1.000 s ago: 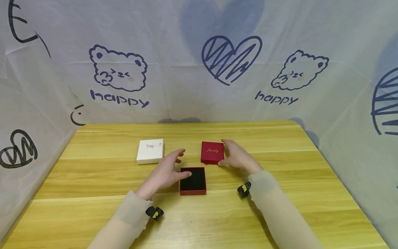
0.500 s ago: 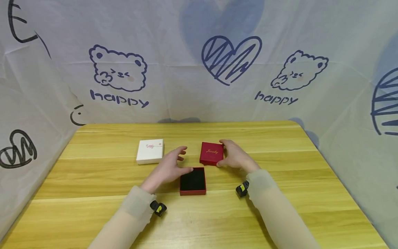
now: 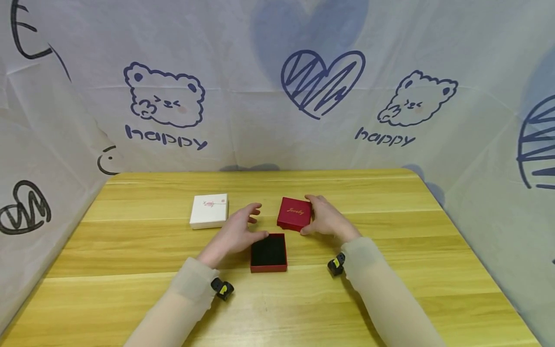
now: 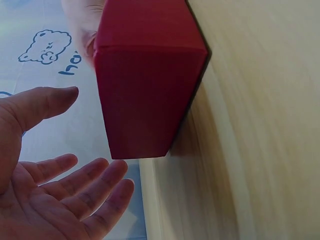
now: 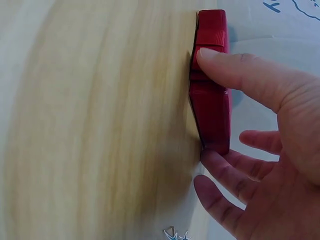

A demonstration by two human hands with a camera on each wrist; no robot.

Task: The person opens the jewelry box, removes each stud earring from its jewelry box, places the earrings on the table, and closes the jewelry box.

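Note:
My right hand (image 3: 328, 219) holds a red jewelry box lid (image 3: 295, 212) with gold lettering, at the middle of the table. In the right wrist view its thumb lies on the lid's ribbon bow (image 5: 210, 37), and fingers meet the far corner. Just nearer to me sits the open red box base (image 3: 269, 268), with a black pad inside. My left hand (image 3: 238, 233) is spread beside the base, its thumb over the upper left corner; contact there is unclear. In the left wrist view, a red box side (image 4: 145, 100) stands beyond its loosely bent, unloaded fingers.
Left of my left hand lies a white box (image 3: 209, 212) with a small pink print. Small star-shaped, blue-toned trinkets (image 5: 177, 235) show at the right wrist view's bottom edge. A printed cloth (image 3: 243, 120) hangs behind the wooden table (image 3: 390, 188).
The red lid has shifted slightly left and towards me with my right hand, turning a little. My left hand has moved slightly up and right, its thumb withdrawing from over the black pad.

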